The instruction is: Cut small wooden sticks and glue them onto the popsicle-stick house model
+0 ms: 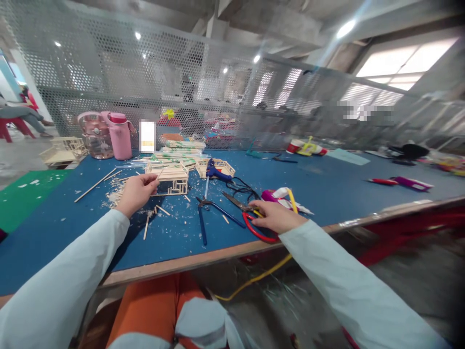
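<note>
My left hand (pixel 136 194) pinches a thin wooden stick between thumb and fingertips, just in front of a small wooden stick model (pixel 176 182) with a slatted top and railings. On the right, my right hand (pixel 274 216) has its curled fingers at the red-handled scissors (pixel 261 236), whose blades point away to the left. A small yellow piece shows by those fingers; its kind is unclear. Blue-handled pliers (pixel 202 223) lie opened between my hands. Behind them rests a blue glue gun (pixel 218 172), its nozzle near a second wooden frame (pixel 230 167).
Stick offcuts (pixel 147 227) and shavings litter the blue table (pixel 174 247). Packed stick bundles (pixel 178 154), a pink bottle (pixel 121 140) and a clear jug (pixel 97 138) stand behind. A black cord (pixel 241 186) and a purple-white packet (pixel 272 195) lie near my right hand.
</note>
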`<control>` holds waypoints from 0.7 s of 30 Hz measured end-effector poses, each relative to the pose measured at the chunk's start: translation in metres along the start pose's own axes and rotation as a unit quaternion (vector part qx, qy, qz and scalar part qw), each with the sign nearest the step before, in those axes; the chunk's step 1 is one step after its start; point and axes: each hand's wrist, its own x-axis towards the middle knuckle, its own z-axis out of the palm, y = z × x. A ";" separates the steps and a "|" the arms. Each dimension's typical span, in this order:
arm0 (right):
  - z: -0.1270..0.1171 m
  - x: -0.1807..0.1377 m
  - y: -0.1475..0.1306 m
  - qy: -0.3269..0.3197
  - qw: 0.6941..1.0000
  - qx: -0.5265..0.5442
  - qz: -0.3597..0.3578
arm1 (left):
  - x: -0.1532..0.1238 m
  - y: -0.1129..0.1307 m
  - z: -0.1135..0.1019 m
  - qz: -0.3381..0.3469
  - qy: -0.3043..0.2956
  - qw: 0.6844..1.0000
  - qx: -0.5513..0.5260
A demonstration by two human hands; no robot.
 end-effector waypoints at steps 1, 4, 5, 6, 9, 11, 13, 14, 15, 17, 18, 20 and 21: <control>-0.004 -0.002 0.000 0.010 1.000 0.021 0.004 | 0.000 0.000 0.001 -0.018 -0.003 0.999 -0.033; -0.016 -0.011 -0.002 0.065 0.993 0.101 0.001 | -0.002 0.004 0.002 -0.060 -0.012 0.992 -0.108; -0.018 -0.013 -0.004 0.077 0.988 0.132 -0.006 | -0.004 0.006 0.003 -0.074 -0.018 0.988 -0.134; -0.020 -0.015 -0.009 0.083 0.983 0.166 -0.018 | -0.006 0.009 0.005 -0.091 -0.027 0.982 -0.160; -0.016 -0.017 -0.035 0.056 0.962 0.257 -0.070 | -0.014 0.018 0.013 -0.138 -0.083 0.958 -0.236; -0.009 -0.014 -0.059 0.025 0.950 0.281 -0.132 | -0.020 0.023 0.020 -0.154 -0.122 0.941 -0.274; -0.003 -0.008 -0.084 0.002 0.950 0.254 -0.182 | -0.024 0.026 0.027 -0.163 -0.143 0.926 -0.308; -0.001 -0.005 -0.095 0.003 0.952 0.237 -0.196 | -0.026 0.027 0.029 -0.167 -0.150 0.921 -0.320; 0.001 -0.001 -0.105 0.003 0.954 0.219 -0.203 | -0.027 0.027 0.031 -0.170 -0.156 0.916 -0.328; 0.002 0.005 -0.117 0.010 0.959 0.191 -0.207 | -0.027 0.026 0.033 -0.174 -0.165 0.912 -0.334; 0.003 0.007 -0.121 0.014 0.961 0.182 -0.208 | -0.027 0.025 0.033 -0.174 -0.169 0.911 -0.335; 0.003 0.010 -0.125 0.023 0.961 0.176 -0.213 | -0.027 0.023 0.033 -0.171 -0.177 0.909 -0.336; 0.004 0.011 -0.126 0.026 0.960 0.175 -0.215 | -0.027 0.023 0.032 -0.168 -0.183 0.908 -0.337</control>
